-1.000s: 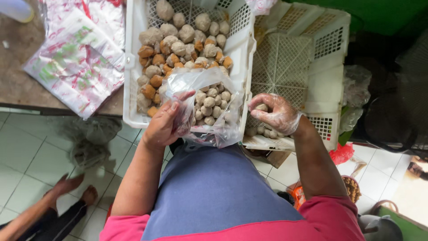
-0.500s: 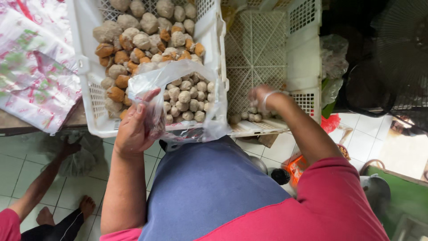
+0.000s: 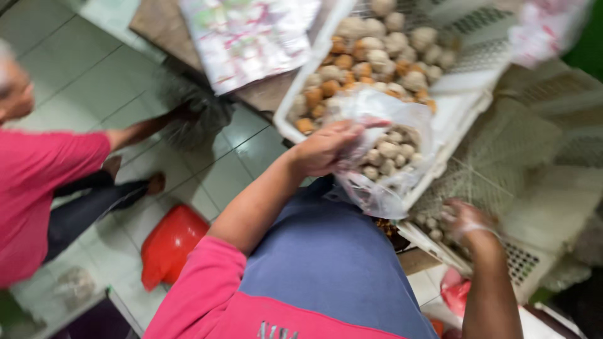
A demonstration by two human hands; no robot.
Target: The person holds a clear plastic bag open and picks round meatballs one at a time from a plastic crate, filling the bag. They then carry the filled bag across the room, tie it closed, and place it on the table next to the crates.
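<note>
The left hand (image 3: 326, 147) grips the rim of the clear plastic bag (image 3: 383, 157) of pale round balls against the white crate (image 3: 452, 119), while the blurred, gloved right hand (image 3: 468, 220), grip unreadable, sits lower right of the bag's mouth among loose balls (image 3: 430, 226).

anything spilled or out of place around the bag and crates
Nothing looks spilled. The left hand holds the clear bag of round balls open at the edge of the white crate; the gloved right hand is in the second crate among a few loose balls. The picture is blurred, so small spills could be missed.
</note>
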